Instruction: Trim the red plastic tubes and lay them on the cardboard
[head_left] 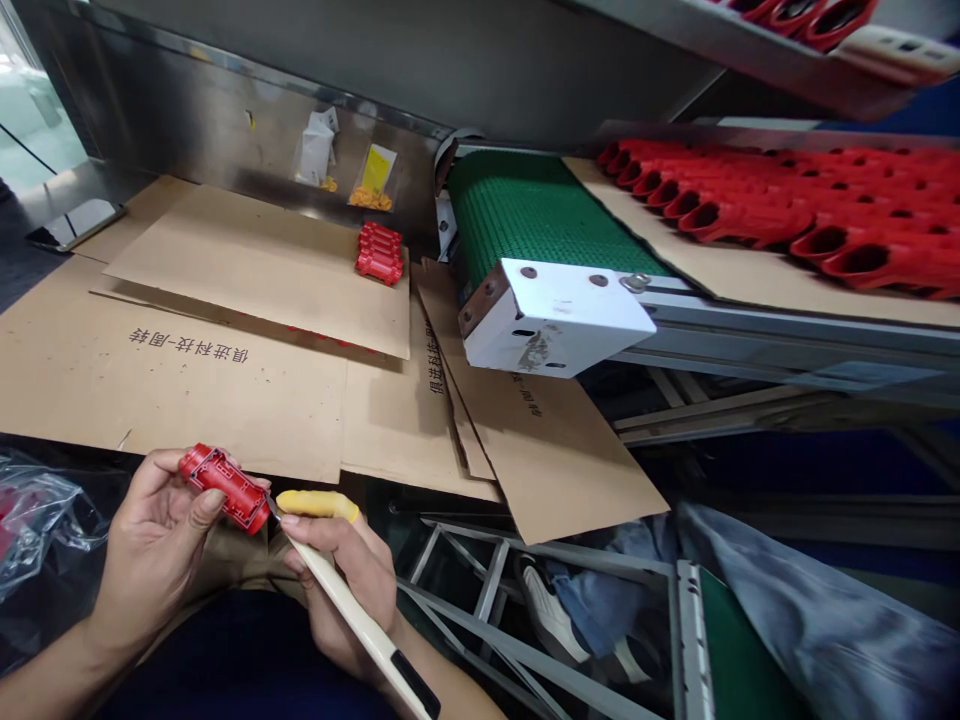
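Near the bottom left, my left hand [161, 535] grips a red plastic part [229, 487] between thumb and fingers, its inner side with dark edging facing up. My right hand [352, 570] is closed around a knife [341, 600] with a long cream handle and a black end. A yellow finger cot [319, 504] covers one finger of that hand. The short metal blade meets the lower right end of the red part. On the cardboard beyond, several similar red parts [379, 253] stand together in a small group.
Cardboard sheets [300, 420] cover the bench. Behind lie bags of small yellow pieces [373, 180]; a phone-like dark slab [75, 224] is at the left. A green conveyor belt [540, 210] carries rows of red housings [720, 200] on cardboard. Another person's shoe [551, 610] shows below.
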